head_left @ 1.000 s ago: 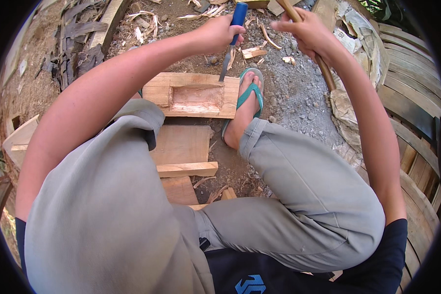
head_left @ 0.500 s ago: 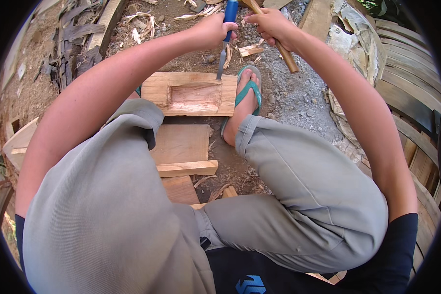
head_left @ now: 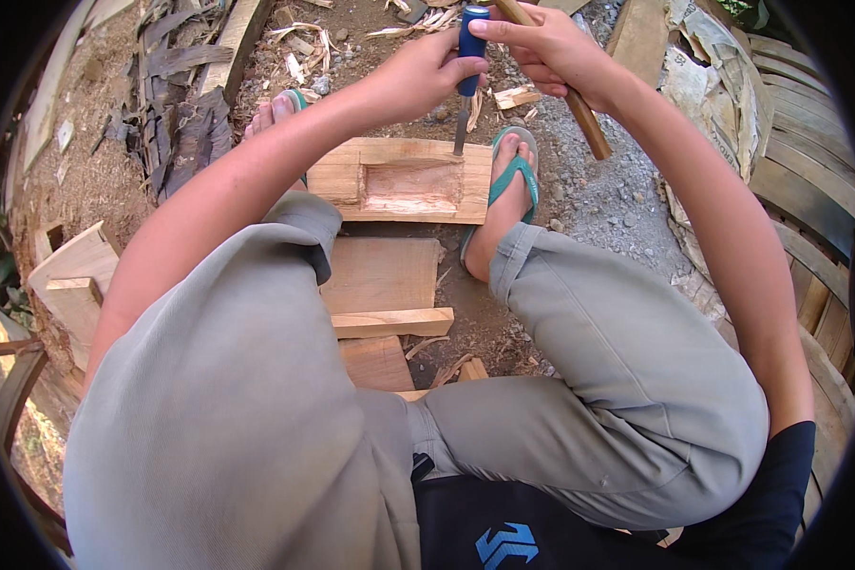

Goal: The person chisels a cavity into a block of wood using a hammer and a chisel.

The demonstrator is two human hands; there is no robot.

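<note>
A chisel with a blue handle (head_left: pixel 471 55) stands nearly upright in my left hand (head_left: pixel 426 78), its fingers wrapped round the grip. Its metal blade touches the far right part of a pale wood block (head_left: pixel 337 185), beside the rectangular recess cut into the block. My right hand (head_left: pixel 565 49) is closed on a wooden tool handle (head_left: pixel 587 122) that slants down to the right; the tool's other end runs out of view at the top. Fingers of that same hand reach to the top of the chisel handle and seem to touch it.
My sandalled right foot (head_left: pixel 513 185) presses by the block's right end; the left foot (head_left: pixel 274 112) is beyond its left end. Boards (head_left: pixel 385 271) and a wood strip (head_left: pixel 394 323) lie nearer me. Wood shavings, bark (head_left: pixel 185 114) and gravel (head_left: pixel 617 214) cover the ground; stacked slats (head_left: pixel 807 142) stand right.
The chisel has come more upright, its tip still at the block's right part. My right hand has moved in to the top of the chisel handle. The whole view has shifted slightly.
</note>
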